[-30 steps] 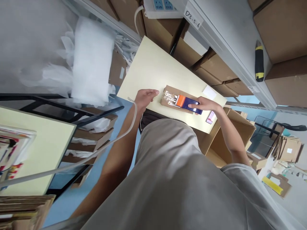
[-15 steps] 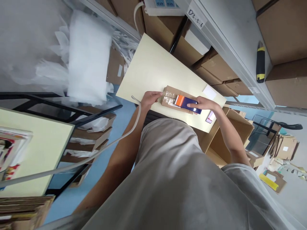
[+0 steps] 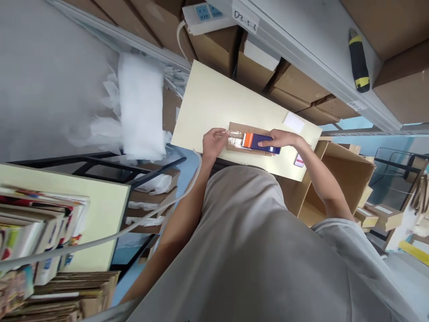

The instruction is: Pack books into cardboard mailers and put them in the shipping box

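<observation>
A flat brown cardboard box [image 3: 241, 129] lies on the pale yellow table [image 3: 214, 98], with clear tape across its left part. My right hand [image 3: 279, 139] is closed around a blue and orange tape dispenser [image 3: 256, 141] pressed onto the box top. At the box's left end my left hand [image 3: 214, 142] rests with curled fingers touching the taped edge.
A white label [image 3: 294, 121] and a pink phone [image 3: 299, 159] lie on the table by my right arm. An open carton [image 3: 338, 174] stands at the right. Shelves of boxes, a power strip [image 3: 208, 11] and a utility knife [image 3: 357, 60] lie beyond. Books [image 3: 36, 232] are stacked at left.
My left hand has moved right from the bare table onto the box's left end. My right hand stays on the dispenser. The view has shifted.
</observation>
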A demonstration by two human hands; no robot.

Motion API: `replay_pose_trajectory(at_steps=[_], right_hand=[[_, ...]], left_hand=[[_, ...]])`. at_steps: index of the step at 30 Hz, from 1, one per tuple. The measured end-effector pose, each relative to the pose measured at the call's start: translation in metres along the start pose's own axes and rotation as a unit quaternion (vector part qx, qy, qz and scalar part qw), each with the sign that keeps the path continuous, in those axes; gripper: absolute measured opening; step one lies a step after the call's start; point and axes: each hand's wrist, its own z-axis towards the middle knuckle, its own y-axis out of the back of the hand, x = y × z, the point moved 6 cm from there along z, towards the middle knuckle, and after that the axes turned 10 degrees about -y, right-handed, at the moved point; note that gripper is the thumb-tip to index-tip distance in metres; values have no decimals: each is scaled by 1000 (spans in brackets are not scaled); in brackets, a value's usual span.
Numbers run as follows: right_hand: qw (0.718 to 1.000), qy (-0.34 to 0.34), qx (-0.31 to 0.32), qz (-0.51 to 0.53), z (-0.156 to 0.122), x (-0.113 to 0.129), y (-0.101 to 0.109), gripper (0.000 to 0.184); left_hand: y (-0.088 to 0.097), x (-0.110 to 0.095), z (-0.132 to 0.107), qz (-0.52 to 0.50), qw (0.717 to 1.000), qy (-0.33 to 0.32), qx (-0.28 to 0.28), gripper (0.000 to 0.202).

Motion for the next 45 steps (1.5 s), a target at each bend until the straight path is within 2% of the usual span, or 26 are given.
replay_pose_trajectory(at_steps=[4, 11, 18, 21, 29, 33, 36, 39, 42, 45], right_hand=[[1000, 1, -21, -5, 6, -4, 1, 60], [999, 0, -11, -33, 8, -5, -5, 59], [999, 16, -12, -27, 5, -3, -6, 65], [1000, 20, 9, -8, 5, -4, -8, 66], [999, 10, -14, -29, 14, -9, -7, 61], [999, 5, -17, -35, 3, -6, -6, 61], [999, -33, 6, -30, -22, -24, 2, 67], [994, -92, 33, -58, -57, -65, 14, 78], [983, -146, 5, -107, -84, -105, 28, 86], [974, -188, -24, -125, -88, -124, 29, 84]], left_hand=[[-8, -15, -12, 62, 998, -25, 1, 27], [-9, -13, -20, 117, 993, -16, -11, 30], [-16, -7, -24, 98, 994, -50, -28, 32], [-18, -3, -23, 75, 995, -57, -30, 32], [-18, 3, -19, 75, 996, -19, -33, 36], [-18, 6, -17, 67, 996, -36, -43, 36], [-16, 10, -15, 69, 996, -32, -57, 34], [-16, 13, -12, 56, 996, -21, -72, 30], [-17, 13, -9, 54, 995, -27, -75, 27], [-19, 13, -8, 68, 995, -38, -69, 27]])
